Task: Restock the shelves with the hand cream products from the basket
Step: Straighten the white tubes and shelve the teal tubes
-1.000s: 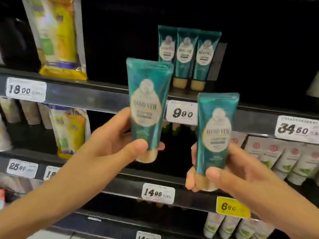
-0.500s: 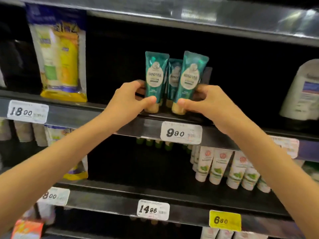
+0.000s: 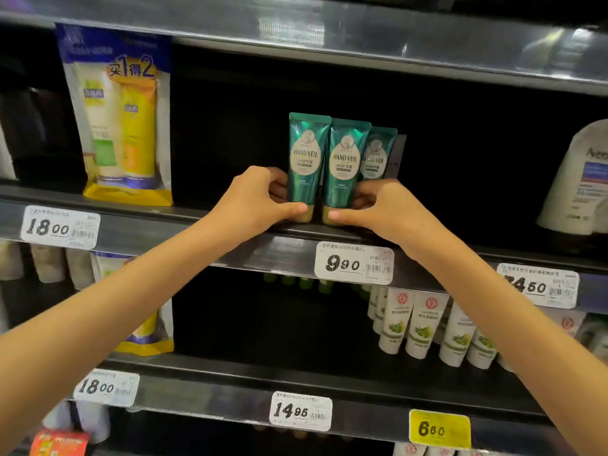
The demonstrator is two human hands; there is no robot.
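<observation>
the left hand (image 3: 256, 199) is pinching the beige cap end of a teal plastic hand cream tube (image 3: 306, 159), thumb in front, fingers curled behind; the right hand (image 3: 381, 209) is pinching a second teal tube (image 3: 343, 166) likewise. both tubes are standing cap-down, touching, on the dark metal shelf (image 3: 269, 255), a third teal tube (image 3: 378, 156) standing just behind. a white 9.90 price tag (image 3: 353, 263) is hanging below.
</observation>
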